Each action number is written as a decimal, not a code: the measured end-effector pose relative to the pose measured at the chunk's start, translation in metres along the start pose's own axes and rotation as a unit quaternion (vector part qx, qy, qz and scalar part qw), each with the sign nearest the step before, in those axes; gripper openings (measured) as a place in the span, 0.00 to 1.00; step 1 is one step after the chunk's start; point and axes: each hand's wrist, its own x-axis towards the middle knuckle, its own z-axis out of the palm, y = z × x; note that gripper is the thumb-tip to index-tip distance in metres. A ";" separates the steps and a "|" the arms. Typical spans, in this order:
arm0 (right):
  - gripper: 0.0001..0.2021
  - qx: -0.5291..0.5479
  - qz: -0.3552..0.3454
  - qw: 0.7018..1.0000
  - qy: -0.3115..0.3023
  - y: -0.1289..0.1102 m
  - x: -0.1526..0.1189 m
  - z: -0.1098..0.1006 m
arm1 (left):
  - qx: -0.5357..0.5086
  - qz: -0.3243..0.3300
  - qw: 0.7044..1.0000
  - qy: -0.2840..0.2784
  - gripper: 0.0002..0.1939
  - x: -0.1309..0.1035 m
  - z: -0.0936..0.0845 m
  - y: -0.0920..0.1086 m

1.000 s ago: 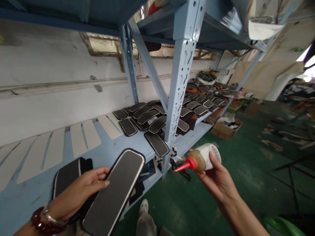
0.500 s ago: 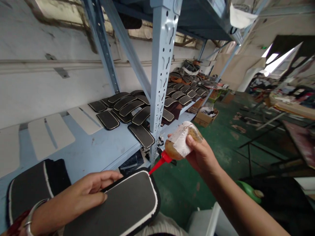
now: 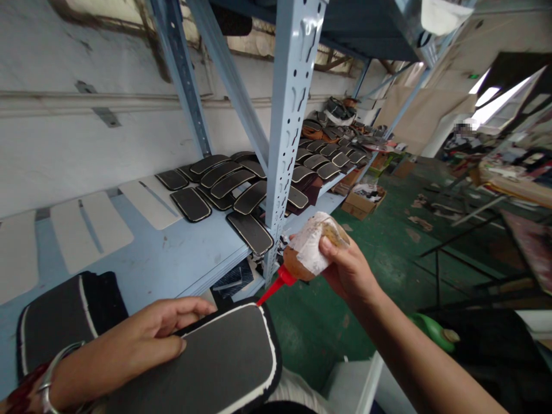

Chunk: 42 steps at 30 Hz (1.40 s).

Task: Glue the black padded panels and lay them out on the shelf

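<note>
A dark grey oblong panel (image 3: 215, 362) with rounded corners, a white line along its edge and a black border lies low in front of me. My left hand (image 3: 164, 333) grips its far edge, thumb on the grey face and fingers behind. My right hand (image 3: 345, 264) is wrapped round a squeeze bottle (image 3: 304, 253) with amber contents and a torn whitish wrapping. The bottle is tilted down to the left, and its red nozzle (image 3: 276, 284) meets the panel's white line near the far right corner. A similar panel (image 3: 56, 328) lies left of my wrist.
A blue shelf (image 3: 172, 247) carries white flat pieces (image 3: 95, 230) and many overlapping dark panels (image 3: 228, 181). Its perforated upright (image 3: 288, 115) rises just beyond my hands. A cardboard box (image 3: 364, 201) stands on the green floor; a green bottle (image 3: 433, 332) lies to the right.
The nozzle tip has moved slightly left along the panel's far edge, with my right hand and the bottle following. My left hand keeps its hold. The view has shifted a little.
</note>
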 end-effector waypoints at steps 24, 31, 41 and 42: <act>0.23 0.021 0.014 1.000 0.003 0.007 -0.018 -0.010 | -0.154 -0.018 0.984 0.086 0.16 -0.009 0.012 0.027; 0.21 0.037 0.005 0.999 0.010 0.009 -0.023 -0.013 | -0.179 -0.020 0.983 0.020 0.21 -0.001 -0.001 0.005; 0.14 0.070 -0.026 0.988 0.136 0.022 -0.018 -0.020 | -0.295 -0.002 0.955 0.012 0.32 0.008 0.006 -0.010; 0.14 0.074 -0.026 0.986 0.146 0.022 -0.018 -0.020 | -0.300 -0.003 0.954 0.011 0.32 0.009 0.007 -0.010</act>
